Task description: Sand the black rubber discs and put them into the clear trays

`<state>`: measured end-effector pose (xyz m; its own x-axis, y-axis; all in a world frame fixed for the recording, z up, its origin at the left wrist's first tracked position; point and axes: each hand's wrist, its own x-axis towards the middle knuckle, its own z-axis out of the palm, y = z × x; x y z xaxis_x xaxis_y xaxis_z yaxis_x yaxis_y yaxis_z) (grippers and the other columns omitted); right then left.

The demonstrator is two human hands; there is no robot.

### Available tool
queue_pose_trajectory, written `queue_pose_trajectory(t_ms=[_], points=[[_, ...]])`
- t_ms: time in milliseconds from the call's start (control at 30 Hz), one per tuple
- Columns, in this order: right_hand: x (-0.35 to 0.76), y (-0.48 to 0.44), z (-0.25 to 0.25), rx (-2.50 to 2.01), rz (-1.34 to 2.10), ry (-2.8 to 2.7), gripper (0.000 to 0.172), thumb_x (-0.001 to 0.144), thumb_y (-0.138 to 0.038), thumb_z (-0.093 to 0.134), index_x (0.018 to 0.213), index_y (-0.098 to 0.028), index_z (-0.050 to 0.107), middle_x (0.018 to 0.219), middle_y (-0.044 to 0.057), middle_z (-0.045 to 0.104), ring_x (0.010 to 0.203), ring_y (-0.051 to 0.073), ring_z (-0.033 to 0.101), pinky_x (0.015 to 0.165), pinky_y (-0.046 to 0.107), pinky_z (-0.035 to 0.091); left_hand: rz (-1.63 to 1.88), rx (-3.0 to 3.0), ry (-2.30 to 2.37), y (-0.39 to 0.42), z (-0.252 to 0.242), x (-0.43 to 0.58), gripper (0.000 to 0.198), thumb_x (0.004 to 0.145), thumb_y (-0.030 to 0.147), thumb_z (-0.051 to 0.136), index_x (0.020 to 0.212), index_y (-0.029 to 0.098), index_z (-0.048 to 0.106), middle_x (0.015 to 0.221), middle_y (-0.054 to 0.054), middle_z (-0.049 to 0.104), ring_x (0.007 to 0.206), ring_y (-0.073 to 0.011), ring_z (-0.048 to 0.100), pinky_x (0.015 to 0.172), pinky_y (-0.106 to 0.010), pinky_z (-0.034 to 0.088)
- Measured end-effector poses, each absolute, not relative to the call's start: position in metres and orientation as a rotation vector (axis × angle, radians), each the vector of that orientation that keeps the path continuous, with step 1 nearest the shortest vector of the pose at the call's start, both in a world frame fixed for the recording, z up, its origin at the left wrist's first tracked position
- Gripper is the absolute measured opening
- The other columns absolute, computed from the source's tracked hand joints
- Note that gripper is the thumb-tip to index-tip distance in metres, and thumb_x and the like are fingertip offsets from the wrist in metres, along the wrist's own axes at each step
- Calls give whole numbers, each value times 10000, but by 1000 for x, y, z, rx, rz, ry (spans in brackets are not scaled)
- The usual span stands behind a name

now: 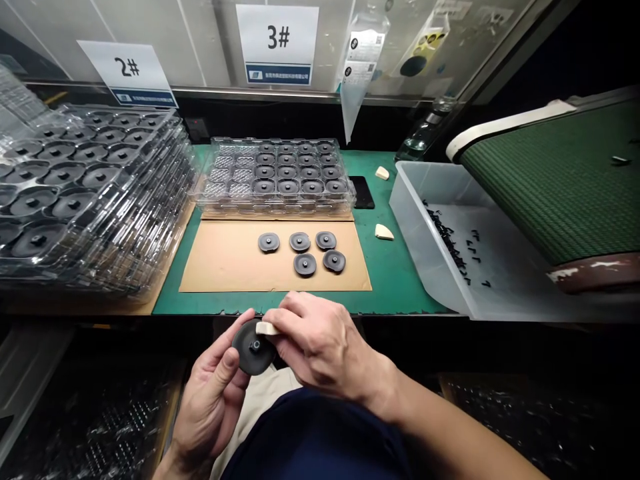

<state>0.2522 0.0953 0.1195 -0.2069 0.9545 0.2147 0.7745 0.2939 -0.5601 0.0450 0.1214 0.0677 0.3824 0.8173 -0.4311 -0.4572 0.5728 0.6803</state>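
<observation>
A round black disc (254, 359) with a small raised hub is gripped at its left edge between the thumb and fingers of my left hand (216, 390). My right hand (325, 343) pinches a small cream-coloured block (267, 328), which touches the upper right part of the disc's face. Both hands are in front of the table's near edge, above my lap. Beyond them, several similar black discs (305, 265) lie in two loose rows on a brown cardboard sheet (225, 263).
Behind the cardboard stands a clear tray (227, 208) partly filled with discs. Tall stacked trays (120, 247) rise at left. At right are a translucent bin (415, 230) with small black pieces, a green conveyor belt (560, 180), two cream blocks (384, 232) and a bottle (423, 137).
</observation>
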Motion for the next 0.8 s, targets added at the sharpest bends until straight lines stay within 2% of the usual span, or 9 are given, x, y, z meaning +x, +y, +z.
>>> queue_pose_trajectory(t_ms=[167,333,433,500,567,633,800], points=[[243,91,115,-1584,638,-1921,228,927,-200,561,740,-217,431,716,-37,465,629,118,405,615,292,316,949,450,888,122,71,50,478,882,313,779,1350,247,709,1256,-126,772,1237,-284,689,1044,-321,552],[246,93,114,-1607,481,-1941,148,1010,-251,496,883,-206,558,856,20,570,778,156,507,724,305,367,874,466,855,124,73,50,486,878,310,786,1351,235,709,1279,-131,761,1238,-280,688,1059,-313,538],[247,92,115,-1636,573,-1910,197,962,-229,544,775,-214,483,734,-20,510,656,132,441,645,297,338,911,465,860,124,73,50,472,887,321,779,1347,239,710,1273,-125,765,1233,-272,691,1058,-297,535],[248,92,115,-1640,607,-1902,196,958,-217,544,771,-214,487,729,-21,512,648,128,444,631,290,337,882,473,839,125,73,51,458,901,310,763,1350,235,709,1284,-127,760,1228,-268,694,1062,-290,530],[249,92,115,-1593,517,-1951,142,1001,-241,510,881,-208,577,822,11,573,740,150,503,693,296,370,820,480,801,124,72,52,430,914,299,745,1336,214,721,1311,-136,746,1229,-261,693,1057,-270,528],[249,93,115,-1555,406,-1984,158,1031,-272,482,976,-204,614,894,38,603,807,172,524,748,316,384,798,480,789,124,73,53,411,919,299,739,1319,202,733,1319,-142,741,1229,-256,693,1055,-263,526],[247,89,114,-1661,539,-1899,192,964,-219,530,776,-211,495,716,-18,510,642,134,442,632,303,346,879,442,883,126,74,52,451,908,365,749,1342,243,719,1226,-130,784,1179,-289,720,1091,-387,525]])
